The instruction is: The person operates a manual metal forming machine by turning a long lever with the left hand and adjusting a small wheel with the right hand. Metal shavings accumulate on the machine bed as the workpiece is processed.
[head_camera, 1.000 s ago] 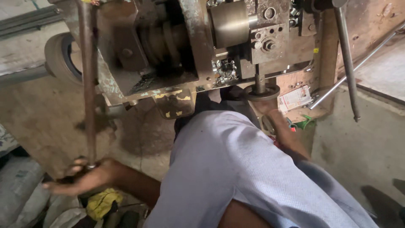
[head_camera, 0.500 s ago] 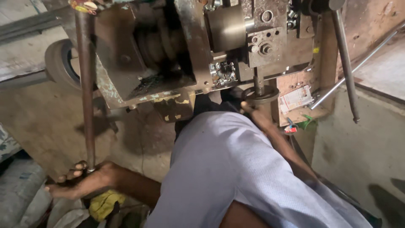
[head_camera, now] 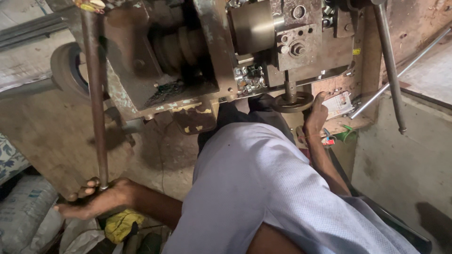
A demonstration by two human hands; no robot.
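At the far left lies a pale woven sack [head_camera: 23, 214], and above it a dark rubber wheel [head_camera: 70, 70] stands against the machine's side. Next we see our left hand [head_camera: 96, 200], low and near, its fingers curled around the bottom end of a long rusty-brown steel lever rod [head_camera: 94, 94], the thumb stretched out to the left. The rod's long axis runs nearly upright in the scene, its lower end pointing down into our grip and its upper end rising to the top edge by a worn, grease-stained metal machine body [head_camera: 197, 61]. The rod looks dull, pitted and dark with rust along its whole length. A crumpled yellow rag [head_camera: 120, 226] lies just beside the hand, to its right.

In the middle, our pale lilac-grey clothed knee [head_camera: 263, 188] fills the near space and hides the floor under the machine. Further right, our right hand [head_camera: 315, 115] reaches up just beside a small dark round handwheel [head_camera: 292, 101] under the machine head; we cannot tell how its fingers are set or whether they touch it. At the far right a second grey steel rod [head_camera: 391, 75] hangs down, free of both hands.
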